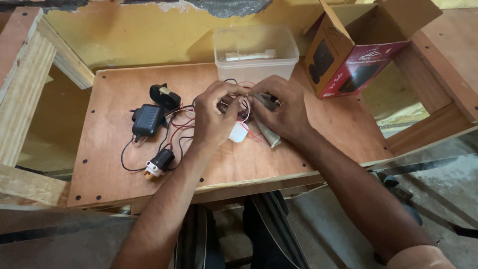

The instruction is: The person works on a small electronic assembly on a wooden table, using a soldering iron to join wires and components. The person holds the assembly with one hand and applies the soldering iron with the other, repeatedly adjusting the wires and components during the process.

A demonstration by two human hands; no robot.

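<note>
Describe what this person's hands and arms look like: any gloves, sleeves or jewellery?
Both hands are bare: no gloves, rings or watch show on the left hand or the right hand. The forearms are uncovered as far as the picture shows, with no sleeve cuff visible on either. Fingernails look short and unpainted. Below the arms, dark trousers with pale stripes can be seen.

We are seeing our left hand (215, 115) and right hand (282, 108) bare, with no gloves, rings or watch showing. Both forearms are running out uncovered, no sleeves reaching them. Below the board, our legs are wearing dark trousers with paler stripes down them.
</note>
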